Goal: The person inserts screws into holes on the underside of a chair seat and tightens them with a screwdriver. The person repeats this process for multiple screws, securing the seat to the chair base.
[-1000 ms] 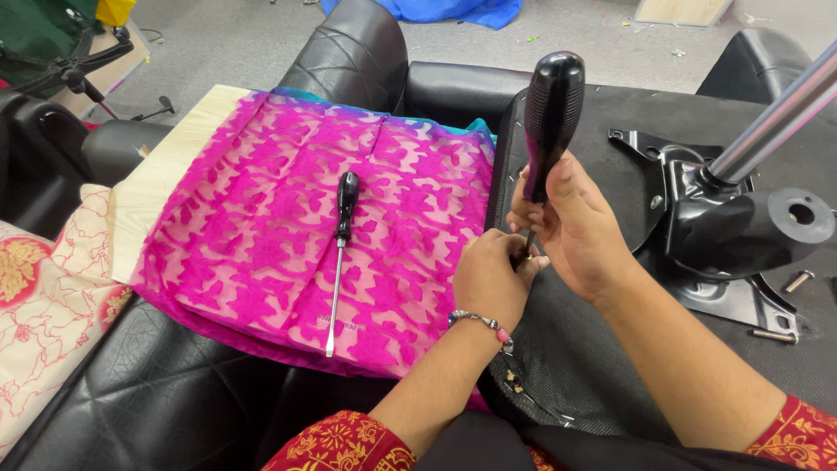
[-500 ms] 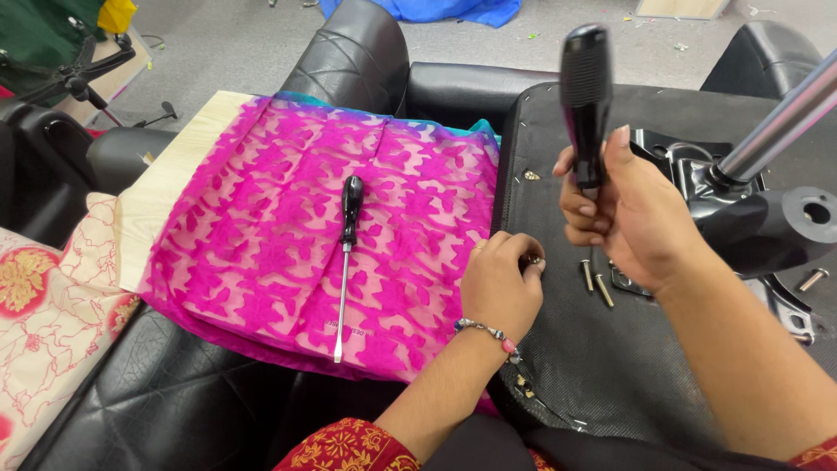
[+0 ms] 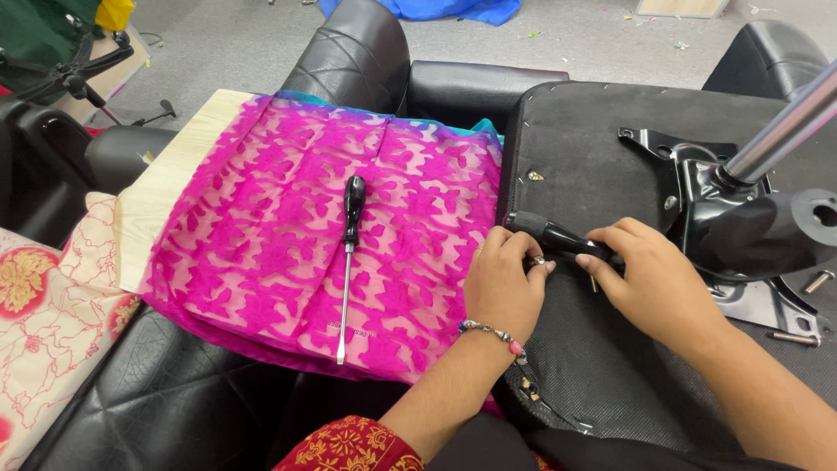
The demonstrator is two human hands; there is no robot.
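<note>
On the right side of the view lies an upturned chair seat (image 3: 602,148), its black fabric underside facing up, resting across black padded cushions (image 3: 174,392). A black metal plate (image 3: 689,187) is fixed to the seat, and a shiny steel column (image 3: 785,131) rises from it toward the upper right, passing through a black plastic hub (image 3: 767,231). Left of the seat, a bright pink patterned cloth (image 3: 261,253) is spread over a pale wooden tabletop (image 3: 174,174). A cream cloth with red and gold print (image 3: 44,314) lies at the far left.

A long screwdriver with a black handle (image 3: 347,262) lies untouched on the pink cloth, its tip pointing toward the viewer.

Both of the person's hands meet on the near left part of the seat underside. The right hand (image 3: 649,279) is closed around the black handle of a second tool (image 3: 554,235), which lies nearly flat, pointing left toward the seat's edge. The left hand (image 3: 504,283), wearing a beaded bracelet (image 3: 493,331), has its fingers (image 3: 523,253) curled and pinched on a small metal piece just under that handle; what the piece is cannot be told.

Two loose bolts (image 3: 806,310) lie on the seat at the far right, near the plate.
</note>
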